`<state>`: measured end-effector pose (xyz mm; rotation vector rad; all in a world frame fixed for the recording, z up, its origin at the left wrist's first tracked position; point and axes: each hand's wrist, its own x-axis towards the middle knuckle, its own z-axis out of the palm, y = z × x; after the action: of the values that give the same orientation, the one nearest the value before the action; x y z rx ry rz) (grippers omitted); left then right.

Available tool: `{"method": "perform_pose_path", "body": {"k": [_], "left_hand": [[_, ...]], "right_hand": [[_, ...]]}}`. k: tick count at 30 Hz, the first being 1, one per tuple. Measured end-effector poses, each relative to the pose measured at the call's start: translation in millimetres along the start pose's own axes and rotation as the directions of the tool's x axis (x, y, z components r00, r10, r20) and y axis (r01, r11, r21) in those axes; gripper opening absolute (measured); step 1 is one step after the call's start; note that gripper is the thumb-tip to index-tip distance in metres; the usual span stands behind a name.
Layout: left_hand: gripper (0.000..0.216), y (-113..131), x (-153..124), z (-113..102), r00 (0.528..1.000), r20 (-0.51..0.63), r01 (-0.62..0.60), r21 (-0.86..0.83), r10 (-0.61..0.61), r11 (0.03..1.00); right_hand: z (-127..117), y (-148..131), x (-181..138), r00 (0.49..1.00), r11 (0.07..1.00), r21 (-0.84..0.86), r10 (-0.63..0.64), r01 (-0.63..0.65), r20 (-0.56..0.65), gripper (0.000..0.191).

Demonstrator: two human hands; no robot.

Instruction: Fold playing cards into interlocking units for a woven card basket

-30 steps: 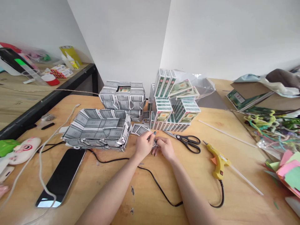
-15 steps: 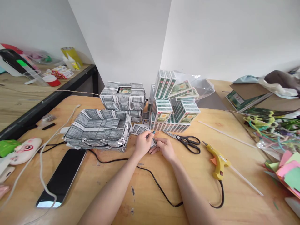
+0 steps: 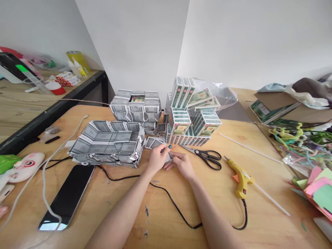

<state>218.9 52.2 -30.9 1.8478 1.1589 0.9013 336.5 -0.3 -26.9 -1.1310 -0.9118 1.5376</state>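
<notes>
A small grey-patterned playing card (image 3: 168, 158) is held low over the table between my two hands. My left hand (image 3: 157, 159) pinches its left side, fingers closed. My right hand (image 3: 183, 164) has its fingers curled closed on the right side. The fingers partly cover the card, so any fold is hard to make out. Loose playing cards (image 3: 154, 142) lie just beyond my left hand. To the left stands an open tray built of folded cards (image 3: 103, 158). Behind it rises a blocky card-covered structure (image 3: 137, 112).
Stacked green-and-white card boxes (image 3: 181, 128) stand beyond my hands. Black-handled scissors (image 3: 210, 159) and a yellow glue gun (image 3: 243, 181) lie to the right, with a glue stick (image 3: 251, 148) farther back. A phone (image 3: 68, 197) lies at left; a black cable (image 3: 171, 199) crosses beneath my forearms.
My hands stay almost in place around the card, and a little more of it shows between them. The view has shifted very slightly; nothing else has visibly moved.
</notes>
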Motion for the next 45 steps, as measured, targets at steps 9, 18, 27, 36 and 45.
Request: {"method": "perform_pose_path", "body": {"k": [9, 18, 27, 36, 45], "left_hand": [[0.024, 1, 3, -3, 0.981, -0.178, 0.067, -0.029, -0.071, 0.997], [0.013, 2, -5, -3, 0.992, -0.098, -0.079, 0.039, 0.083, 0.996], [0.014, 3, -9, -3, 0.941, -0.088, -0.313, 0.149, 0.328, 0.938], [0.025, -1, -15, 3, 0.959, -0.030, -0.257, 0.318, 0.280, 0.913], [0.029, -3, -14, 3, 0.980, -0.006, -0.187, 0.312, 0.199, 0.932]], "right_hand": [[-1, 3, 1, 0.995, 0.990, 0.124, -0.059, 0.069, -0.082, 0.024], [1, 5, 0, 0.932, 0.964, -0.187, -0.236, 0.189, -0.276, 0.033], [-5, 13, 0, 0.736, 0.801, -0.526, -0.536, 0.287, -0.414, 0.019], [-11, 15, 3, 0.747, 0.842, -0.494, -0.470, 0.219, -0.470, 0.016], [-9, 10, 0, 0.698, 0.781, -0.607, -0.516, 0.146, -0.496, 0.016]]}}
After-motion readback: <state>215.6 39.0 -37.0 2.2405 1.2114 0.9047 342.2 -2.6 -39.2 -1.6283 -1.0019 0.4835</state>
